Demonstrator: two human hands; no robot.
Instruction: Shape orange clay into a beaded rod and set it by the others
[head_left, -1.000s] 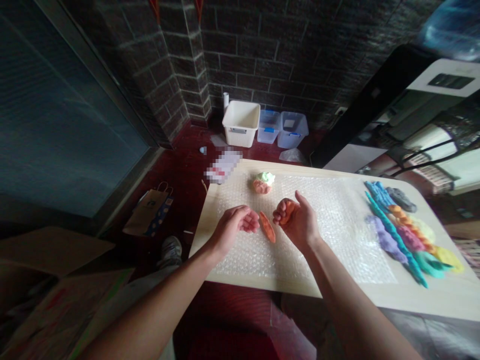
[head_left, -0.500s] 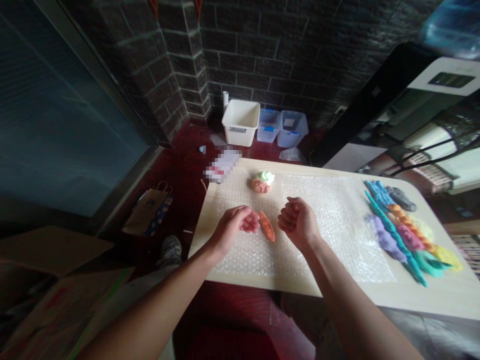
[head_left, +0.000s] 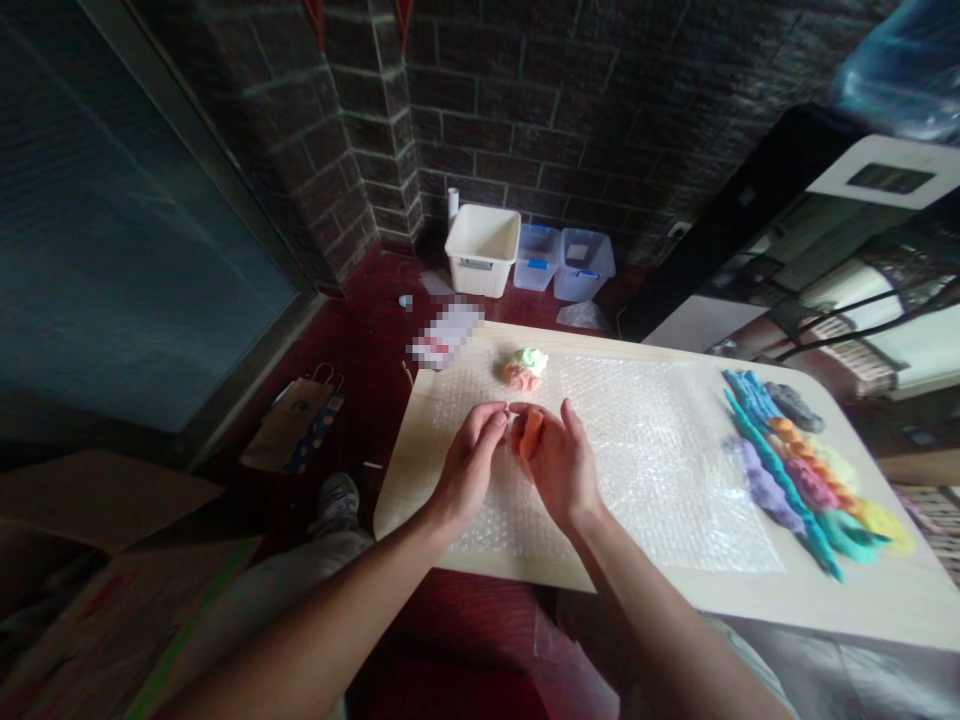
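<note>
A flattened, elongated piece of orange modelling clay [head_left: 531,436] lies along the inner side of my right hand [head_left: 564,468]. The fingers of that hand curl behind the clay while its thumb stands up, apart from it. Just to the left is my left hand [head_left: 469,462], thumb pressed to the bent forefinger; whether anything sits in that pinch is too small to make out. The fingertips of both hands nearly meet above the bubble wrap [head_left: 637,440]. Beyond them rests a lump of pale green and salmon-pink clay [head_left: 525,370].
Several coloured clay pieces, among them a long teal strip [head_left: 787,490] and a purple lump [head_left: 765,485], lie on the right of the wooden table [head_left: 892,600]. Past its far edge stand a white bin [head_left: 480,270] and clear boxes [head_left: 583,265]. A paper bag [head_left: 289,425] is on the floor.
My hands have come closer together. The orange clay, earlier lying between them on the bubble wrap, is now against my right hand, whose fist has loosened with the thumb raised.
</note>
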